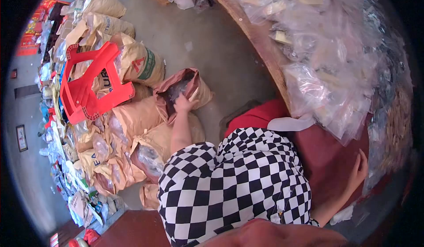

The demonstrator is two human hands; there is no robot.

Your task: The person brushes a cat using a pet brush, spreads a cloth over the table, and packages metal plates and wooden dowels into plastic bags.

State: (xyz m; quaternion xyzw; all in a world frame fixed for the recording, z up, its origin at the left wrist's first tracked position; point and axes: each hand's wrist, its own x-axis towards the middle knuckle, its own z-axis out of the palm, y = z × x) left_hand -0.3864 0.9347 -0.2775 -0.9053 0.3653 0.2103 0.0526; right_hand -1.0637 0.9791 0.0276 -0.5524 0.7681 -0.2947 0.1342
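Observation:
My left hand [184,104] is at the mouth of a brown paper sack [201,92], its fingers apart over the opening. Dark, clear-looking plastic shows inside the sack; the fingertips are partly hard to make out. On the other side of me, my right hand [361,167] is seen edge-on with the fingers stretched out and nothing in them. It is beside the red table surface [324,158], just below a large heap of clear plastic bags [327,61]. Some bags in the heap hold pale pieces.
Several more filled paper sacks [139,61] crowd the floor on my left. A red plastic frame [90,85] rests on top of them. Grey floor [198,35] lies between the sacks and the table's curved wooden edge [260,48]. A picture frame [21,138] is at far left.

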